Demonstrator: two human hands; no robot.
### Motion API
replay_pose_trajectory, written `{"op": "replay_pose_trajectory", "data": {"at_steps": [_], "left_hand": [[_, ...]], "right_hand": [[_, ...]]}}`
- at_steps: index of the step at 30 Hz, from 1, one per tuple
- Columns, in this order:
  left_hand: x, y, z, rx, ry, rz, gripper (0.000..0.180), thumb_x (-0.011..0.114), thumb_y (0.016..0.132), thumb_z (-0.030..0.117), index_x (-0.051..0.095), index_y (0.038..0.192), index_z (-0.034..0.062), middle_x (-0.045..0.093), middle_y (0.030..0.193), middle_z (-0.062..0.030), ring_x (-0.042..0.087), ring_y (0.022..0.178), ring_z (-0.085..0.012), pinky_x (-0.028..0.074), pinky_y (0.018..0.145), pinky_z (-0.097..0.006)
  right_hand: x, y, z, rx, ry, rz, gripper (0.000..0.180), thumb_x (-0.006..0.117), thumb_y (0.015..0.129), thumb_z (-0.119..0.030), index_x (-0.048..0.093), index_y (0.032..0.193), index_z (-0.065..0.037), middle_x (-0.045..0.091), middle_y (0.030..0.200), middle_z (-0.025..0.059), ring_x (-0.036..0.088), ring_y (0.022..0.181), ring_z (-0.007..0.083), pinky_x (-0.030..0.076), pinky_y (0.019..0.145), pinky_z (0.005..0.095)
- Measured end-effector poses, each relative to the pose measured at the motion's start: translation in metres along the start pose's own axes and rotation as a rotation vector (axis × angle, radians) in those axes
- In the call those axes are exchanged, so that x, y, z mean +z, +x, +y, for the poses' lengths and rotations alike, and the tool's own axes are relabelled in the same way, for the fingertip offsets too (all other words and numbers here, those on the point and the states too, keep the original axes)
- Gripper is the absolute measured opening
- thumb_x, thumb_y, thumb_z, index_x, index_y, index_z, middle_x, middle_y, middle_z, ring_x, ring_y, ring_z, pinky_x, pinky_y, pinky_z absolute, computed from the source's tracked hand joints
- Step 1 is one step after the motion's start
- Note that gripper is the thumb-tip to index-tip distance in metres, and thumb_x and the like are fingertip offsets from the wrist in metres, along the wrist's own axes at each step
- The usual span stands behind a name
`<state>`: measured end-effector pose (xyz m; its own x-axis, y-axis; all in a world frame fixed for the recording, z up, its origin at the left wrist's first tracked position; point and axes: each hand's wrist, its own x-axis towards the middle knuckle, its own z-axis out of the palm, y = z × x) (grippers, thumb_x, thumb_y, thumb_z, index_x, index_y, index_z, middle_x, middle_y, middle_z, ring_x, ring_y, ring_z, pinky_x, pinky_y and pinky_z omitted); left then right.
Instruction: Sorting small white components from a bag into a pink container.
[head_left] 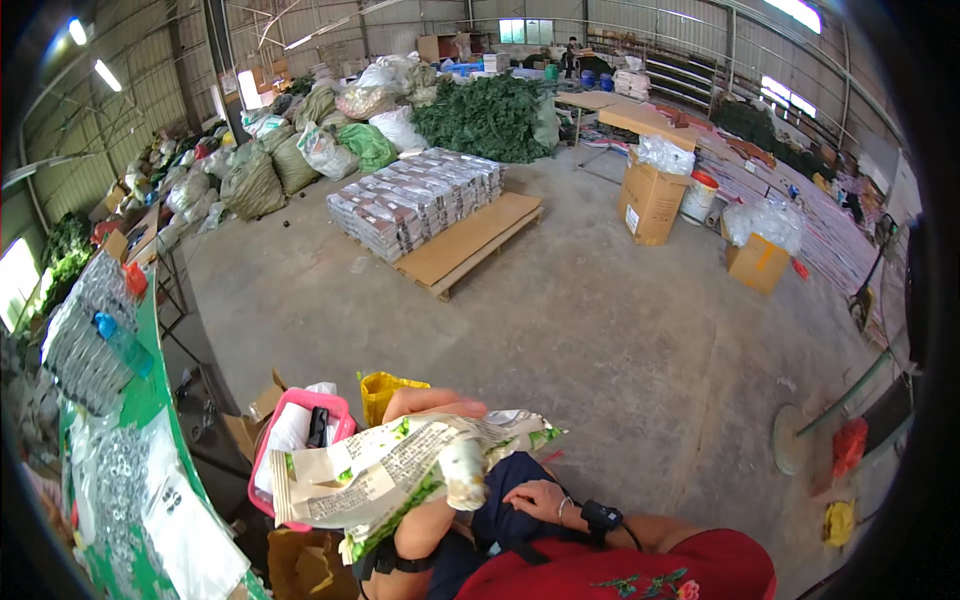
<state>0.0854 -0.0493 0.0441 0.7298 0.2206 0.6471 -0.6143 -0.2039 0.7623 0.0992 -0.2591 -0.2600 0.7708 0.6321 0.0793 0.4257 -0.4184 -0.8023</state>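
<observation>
My left hand (432, 402) grips a beige printed plastic bag (375, 470) with green patterns, its fingers over the far edge. The bag looks crumpled and hangs slanted above my lap; what it contains, if anything, is hidden. A whitish, wrapped-looking thumb or short cylinder (464, 474) presses on the bag's near side; I cannot tell which it is. My right hand (538, 498), with a bracelet at the wrist, lies on my dark trousers, fingers loosely stretched and holding nothing visible. A pink basket (344, 410) with white packets and a black object stands partly behind the bag.
To the left runs a green table (165, 400) with clear plastic packs and a blue-capped bottle (125, 345). A yellow bag (385, 392) stands beyond my left hand. Ahead, a pallet (480, 240) bears stacked packs. Cardboard boxes (650, 205) stand right; a round-based stand (790, 440) is nearer.
</observation>
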Motion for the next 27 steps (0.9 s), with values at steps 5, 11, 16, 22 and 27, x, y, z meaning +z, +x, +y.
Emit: {"op": "replay_pose_trajectory", "data": {"at_steps": [5,11,16,22,27], "left_hand": [[0.007,-0.002,-0.005,-0.005,-0.043,0.089,0.012,0.059,0.081,0.012,0.065,0.083,0.0019,0.058,0.093,-0.0086,0.056,0.085,-0.0191,0.046,0.077,-0.032],[0.007,-0.01,-0.011,-0.083,-0.1,0.138,0.012,0.056,0.078,0.007,0.062,0.085,0.0001,0.058,0.092,-0.0082,0.055,0.088,-0.0184,0.046,0.08,-0.032],[0.003,-0.015,-0.027,-0.07,-0.147,0.169,0.015,0.056,0.078,0.0,0.061,0.092,0.0003,0.061,0.096,-0.0082,0.058,0.09,-0.0168,0.047,0.083,-0.03],[-0.003,-0.027,-0.027,-0.206,-0.251,0.262,0.019,0.06,0.081,-0.002,0.062,0.099,-0.0004,0.064,0.099,-0.0083,0.061,0.096,-0.0171,0.048,0.087,-0.031],[-0.024,-0.054,-0.049,-0.338,-0.337,0.35,0.012,0.06,0.093,0.006,0.066,0.101,0.0006,0.066,0.097,0.0019,0.059,0.086,-0.0063,0.049,0.076,-0.024]], "right_hand": [[0.001,0.0,0.001,-0.033,0.002,0.02,0.016,0.062,0.088,-0.018,0.073,0.098,-0.012,0.07,0.082,0.0035,0.064,0.08,0.0224,0.05,0.073,0.0363],[0.001,-0.001,-0.001,-0.023,0.012,0.021,0.015,0.062,0.088,-0.018,0.073,0.097,-0.011,0.07,0.084,0.0057,0.066,0.08,0.0241,0.051,0.073,0.0362],[-0.004,-0.003,-0.003,-0.02,0.004,0.047,0.015,0.062,0.088,-0.019,0.072,0.096,-0.011,0.071,0.085,0.0066,0.067,0.081,0.0253,0.052,0.071,0.0362],[-0.002,0.005,0.003,0.002,0.069,-0.026,0.016,0.061,0.089,-0.019,0.073,0.096,-0.011,0.071,0.082,0.0058,0.068,0.079,0.0238,0.051,0.07,0.0345],[0.0,0.004,-0.016,0.062,0.103,0.032,0.016,0.059,0.09,-0.015,0.072,0.094,-0.008,0.07,0.077,0.0073,0.068,0.073,0.0234,0.052,0.067,0.0338]]}}
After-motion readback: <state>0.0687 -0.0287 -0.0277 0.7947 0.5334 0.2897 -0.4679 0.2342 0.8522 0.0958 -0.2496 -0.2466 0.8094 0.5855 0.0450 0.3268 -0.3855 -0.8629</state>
